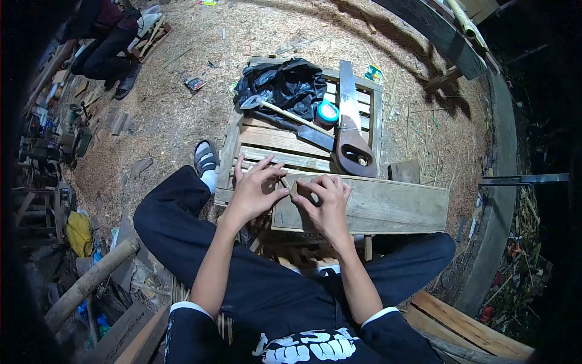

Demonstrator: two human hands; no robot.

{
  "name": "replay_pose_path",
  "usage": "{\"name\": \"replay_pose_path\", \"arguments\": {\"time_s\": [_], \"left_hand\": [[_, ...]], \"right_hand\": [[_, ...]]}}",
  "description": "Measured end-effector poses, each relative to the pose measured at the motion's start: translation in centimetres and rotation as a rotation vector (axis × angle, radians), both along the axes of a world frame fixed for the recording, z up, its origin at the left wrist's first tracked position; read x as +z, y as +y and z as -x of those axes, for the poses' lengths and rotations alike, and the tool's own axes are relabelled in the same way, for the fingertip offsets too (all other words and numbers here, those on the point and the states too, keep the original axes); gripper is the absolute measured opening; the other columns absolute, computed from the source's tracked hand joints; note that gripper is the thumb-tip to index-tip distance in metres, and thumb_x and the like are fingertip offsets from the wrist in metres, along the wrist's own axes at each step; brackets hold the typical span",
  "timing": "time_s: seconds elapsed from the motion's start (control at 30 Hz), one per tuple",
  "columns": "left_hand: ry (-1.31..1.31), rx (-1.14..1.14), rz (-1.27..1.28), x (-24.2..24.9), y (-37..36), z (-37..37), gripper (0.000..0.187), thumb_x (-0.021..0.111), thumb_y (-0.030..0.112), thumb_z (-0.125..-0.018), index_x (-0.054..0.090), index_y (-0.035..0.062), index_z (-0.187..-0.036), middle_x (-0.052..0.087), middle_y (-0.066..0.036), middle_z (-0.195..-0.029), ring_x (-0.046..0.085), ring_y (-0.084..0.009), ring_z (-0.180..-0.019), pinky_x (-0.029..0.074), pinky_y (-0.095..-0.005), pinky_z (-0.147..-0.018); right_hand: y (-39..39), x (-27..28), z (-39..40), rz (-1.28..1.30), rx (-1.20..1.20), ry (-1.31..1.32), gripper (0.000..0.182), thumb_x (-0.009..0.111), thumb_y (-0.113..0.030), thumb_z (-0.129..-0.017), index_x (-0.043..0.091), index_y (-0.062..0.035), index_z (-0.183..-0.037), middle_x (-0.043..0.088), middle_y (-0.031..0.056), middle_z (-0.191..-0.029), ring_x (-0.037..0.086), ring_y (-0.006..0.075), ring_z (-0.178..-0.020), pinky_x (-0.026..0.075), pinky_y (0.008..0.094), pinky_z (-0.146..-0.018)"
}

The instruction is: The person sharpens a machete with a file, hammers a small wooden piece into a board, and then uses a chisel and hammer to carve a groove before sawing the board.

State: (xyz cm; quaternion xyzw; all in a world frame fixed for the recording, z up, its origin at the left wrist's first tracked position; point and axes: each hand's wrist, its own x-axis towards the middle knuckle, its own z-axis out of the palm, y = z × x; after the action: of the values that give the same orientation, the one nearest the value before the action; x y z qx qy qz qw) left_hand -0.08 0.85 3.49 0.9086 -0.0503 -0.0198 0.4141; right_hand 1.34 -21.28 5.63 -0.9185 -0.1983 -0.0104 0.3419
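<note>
A long wooden board lies across the near side of the slatted wooden table, in front of my crossed legs. My right hand is over the board's left part, thumb and fingers closed around a small wooden piece. My left hand is at the board's left end, fingers spread and curved, its thumb pointing toward that piece; it appears to hold nothing. Beyond the hands, a handsaw lies with its handle toward me. Left of it rests a wide flat blade with a dark handle.
A black plastic bag and a blue-lidded jar sit on the slatted table. A small wooden block is behind the board. Wood shavings cover the ground. Another person is at the upper left; a bamboo pole is lower left.
</note>
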Motion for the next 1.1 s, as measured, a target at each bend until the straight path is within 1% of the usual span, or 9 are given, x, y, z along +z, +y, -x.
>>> {"name": "replay_pose_path", "arguments": {"time_s": [0.03, 0.17, 0.27, 0.33, 0.43, 0.47, 0.53, 0.77, 1.1], "left_hand": [[0.007, -0.016, -0.013, 0.1, 0.1, 0.0, 0.051, 0.086, 0.042, -0.082, 0.076, 0.0142, -0.123, 0.068, -0.004, -0.143, 0.047, -0.023, -0.15, 0.0, -0.0587, -0.129], [-0.025, -0.045, -0.038, 0.2, 0.1, 0.3, 0.056, 0.09, 0.041, -0.078, 0.076, 0.0144, -0.125, 0.068, -0.004, -0.144, 0.05, -0.0241, -0.147, 0.003, -0.0592, -0.128], [-0.015, -0.022, 0.006, -0.2, -0.2, 0.2, 0.06, 0.091, 0.042, -0.075, 0.075, 0.0143, -0.126, 0.069, -0.003, -0.141, 0.053, -0.0221, -0.144, 0.005, -0.0583, -0.127], [0.07, -0.001, 0.057, -0.1, -0.3, 0.1, 0.061, 0.092, 0.042, -0.074, 0.075, 0.0141, -0.126, 0.071, -0.003, -0.137, 0.056, -0.0203, -0.141, 0.006, -0.0572, -0.127], [-0.019, 0.005, 0.014, -0.7, -0.5, 0.2, 0.061, 0.092, 0.041, -0.073, 0.075, 0.0147, -0.126, 0.071, -0.003, -0.138, 0.055, -0.0205, -0.142, 0.005, -0.0576, -0.127], [-0.018, 0.001, 0.018, -0.9, -0.5, 0.3, 0.061, 0.092, 0.041, -0.073, 0.075, 0.0147, -0.126, 0.071, -0.003, -0.138, 0.055, -0.0205, -0.142, 0.005, -0.0576, -0.127], [-0.025, 0.005, -0.043, -0.8, -0.6, 0.4, 0.06, 0.089, 0.046, -0.076, 0.074, 0.0162, -0.126, 0.068, -0.004, -0.141, 0.052, -0.0214, -0.144, 0.003, -0.0622, -0.126], [-0.026, 0.045, -0.023, -1.0, -0.9, 0.7, 0.059, 0.089, 0.044, -0.077, 0.073, 0.0166, -0.127, 0.068, -0.004, -0.143, 0.047, -0.0241, -0.149, 0.001, -0.0655, -0.125], [0.009, 0.107, 0.007, -0.4, -1.4, 0.8, 0.052, 0.089, 0.045, -0.076, 0.078, 0.0155, -0.118, 0.07, -0.001, -0.142, 0.046, -0.0266, -0.15, -0.004, -0.0669, -0.123]], "right_hand": [[0.0, 0.0, 0.1, 0.004, -0.012, -0.004, 0.037, 0.088, -0.029, -0.079, 0.082, -0.0191, -0.114, 0.068, 0.0022, -0.102, 0.057, 0.0239, -0.108, 0.033, 0.0442, -0.101], [0.0, -0.4, 0.0, 0.007, -0.021, -0.005, 0.036, 0.088, -0.028, -0.079, 0.082, -0.0187, -0.113, 0.067, 0.0023, -0.101, 0.057, 0.0242, -0.108, 0.033, 0.0442, -0.101], [0.0, -0.4, -0.1, -0.01, -0.008, 0.015, 0.036, 0.088, -0.028, -0.079, 0.082, -0.0182, -0.114, 0.068, 0.0021, -0.101, 0.057, 0.0243, -0.107, 0.034, 0.0442, -0.1], [0.0, -0.5, -0.2, -0.023, -0.017, 0.037, 0.037, 0.088, -0.029, -0.079, 0.082, -0.0178, -0.114, 0.068, 0.0018, -0.1, 0.057, 0.0245, -0.107, 0.034, 0.044, -0.099], [0.0, -0.5, 0.0, -0.018, -0.02, 0.012, 0.037, 0.088, -0.029, -0.079, 0.082, -0.0176, -0.113, 0.068, 0.0018, -0.1, 0.057, 0.0246, -0.107, 0.034, 0.044, -0.098], [-0.1, -0.5, 0.0, -0.014, -0.024, 0.013, 0.037, 0.088, -0.029, -0.079, 0.082, -0.0176, -0.113, 0.068, 0.0018, -0.1, 0.057, 0.0246, -0.107, 0.034, 0.044, -0.098], [-0.1, -0.6, -0.1, -0.026, -0.02, 0.031, 0.036, 0.088, -0.029, -0.08, 0.082, -0.0173, -0.113, 0.068, 0.0021, -0.101, 0.057, 0.0248, -0.107, 0.034, 0.0443, -0.099], [-0.1, -0.7, -0.2, -0.049, -0.032, 0.056, 0.035, 0.087, -0.029, -0.081, 0.082, -0.0156, -0.112, 0.069, 0.0024, -0.102, 0.057, 0.0248, -0.109, 0.034, 0.0437, -0.102], [-0.1, -0.4, -0.1, -0.028, -0.032, 0.068, 0.035, 0.087, -0.027, -0.081, 0.082, -0.0163, -0.115, 0.07, 0.002, -0.103, 0.057, 0.0249, -0.11, 0.033, 0.0438, -0.104]]}}
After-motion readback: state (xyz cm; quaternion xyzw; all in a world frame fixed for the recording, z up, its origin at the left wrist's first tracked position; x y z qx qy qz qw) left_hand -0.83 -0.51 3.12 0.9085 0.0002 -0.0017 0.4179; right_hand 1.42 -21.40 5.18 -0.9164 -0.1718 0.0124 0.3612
